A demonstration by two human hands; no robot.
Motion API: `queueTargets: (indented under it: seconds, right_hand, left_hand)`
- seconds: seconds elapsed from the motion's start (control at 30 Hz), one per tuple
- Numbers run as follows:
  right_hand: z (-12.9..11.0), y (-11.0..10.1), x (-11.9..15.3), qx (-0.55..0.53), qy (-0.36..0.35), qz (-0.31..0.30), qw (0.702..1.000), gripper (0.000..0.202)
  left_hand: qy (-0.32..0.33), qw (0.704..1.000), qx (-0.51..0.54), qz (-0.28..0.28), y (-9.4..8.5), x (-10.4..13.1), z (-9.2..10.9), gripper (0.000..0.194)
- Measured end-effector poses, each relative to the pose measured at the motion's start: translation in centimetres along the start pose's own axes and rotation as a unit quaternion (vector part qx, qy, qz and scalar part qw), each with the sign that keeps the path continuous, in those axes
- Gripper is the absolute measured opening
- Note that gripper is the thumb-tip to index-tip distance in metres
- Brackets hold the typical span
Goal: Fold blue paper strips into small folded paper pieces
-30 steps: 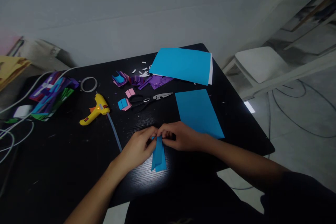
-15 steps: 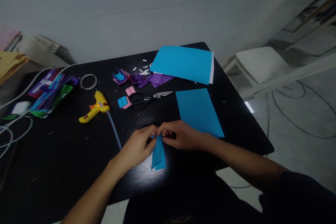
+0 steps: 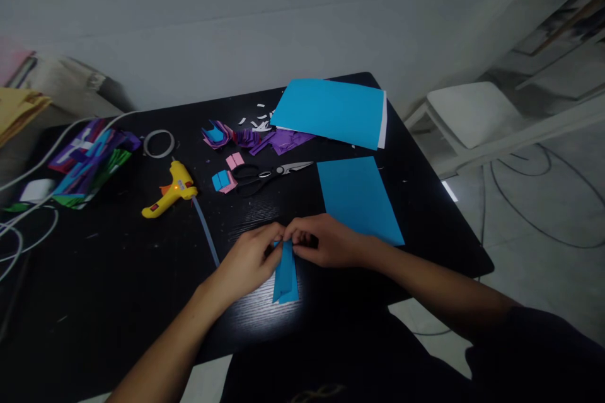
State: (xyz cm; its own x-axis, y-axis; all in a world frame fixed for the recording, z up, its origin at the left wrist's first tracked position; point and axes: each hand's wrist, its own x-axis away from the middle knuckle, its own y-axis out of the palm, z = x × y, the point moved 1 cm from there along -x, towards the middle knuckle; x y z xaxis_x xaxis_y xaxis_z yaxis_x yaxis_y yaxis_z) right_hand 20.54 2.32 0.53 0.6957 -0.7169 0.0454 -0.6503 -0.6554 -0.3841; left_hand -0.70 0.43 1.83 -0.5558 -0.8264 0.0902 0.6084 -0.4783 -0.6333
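Observation:
A folded strip of blue paper (image 3: 286, 274) lies on the black table near its front edge, its lower end showing overlapping layers. My left hand (image 3: 253, 256) pinches its far end from the left. From the right, my right hand (image 3: 326, 240) closes its fingers on the same end, so the two hands' fingertips meet and cover the paper's top. Just behind my right hand rests a flat blue paper sheet (image 3: 362, 195), partly under the wrist. Black-handled scissors (image 3: 274, 175) lie beyond my hands, blades pointing right.
A yellow glue gun (image 3: 172, 191) with a glue stick (image 3: 205, 231) lies left of my hands. Folded paper pieces (image 3: 223, 181), purple paper (image 3: 286, 141) and a blue sheet stack (image 3: 331, 110) sit farther back. White cables (image 3: 51, 164) cross the left side. A white stool (image 3: 472, 114) stands at right.
The view has shifted very slightly. Both hands stay on the far end of the folded blue paper, with no clear movement.

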Motion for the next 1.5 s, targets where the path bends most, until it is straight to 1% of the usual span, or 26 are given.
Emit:
queueTargets:
  seconds: [0.17, 0.37, 0.63, 0.77, 1.03, 1.23, 1.37, 1.5]
  right_hand:
    - [-0.01, 0.0, -0.03, 0.003, -0.004, 0.004, 1.0, 0.022]
    - [-0.19, -0.04, -0.04, 0.002, 0.01, 0.0, 1.0, 0.022]
    - [0.18, 0.11, 0.01, -0.003, -0.006, 0.011, 1.0, 0.02]
    - [0.2, 0.15, 0.04, 0.0, -0.007, 0.011, 1.0, 0.021]
    - [-0.07, -0.01, 0.1, 0.004, 0.002, -0.001, 1.0, 0.02]
    - [0.01, 0.08, 0.18, 0.045, -0.007, -0.01, 0.999, 0.02]
    - [-0.07, -0.02, 0.12, 0.027, 0.009, -0.017, 0.999, 0.021]
    - [-0.02, 0.02, 0.07, 0.024, 0.01, -0.012, 1.0, 0.02]
  left_hand:
    - [0.006, 1.0, -0.002, 0.006, 0.01, -0.01, 0.02, 0.013]
    - [0.005, 1.0, 0.0, 0.006, 0.01, 0.04, 0.0, 0.013]
    - [0.011, 1.0, -0.001, 0.009, 0.02, 0.01, -0.04, 0.013]
    - [0.004, 1.0, -0.004, 0.008, -0.02, 0.04, 0.02, 0.014]
    - [0.01, 1.0, -0.009, 0.008, 0.03, 0.11, 0.05, 0.013]
    - [0.015, 1.0, -0.005, 0.003, 0.01, 0.13, 0.22, 0.014]
    - [0.017, 1.0, -0.012, 0.008, -0.02, 0.14, 0.26, 0.013]
    - [0.018, 1.0, -0.014, 0.002, -0.07, 0.09, 0.33, 0.015]
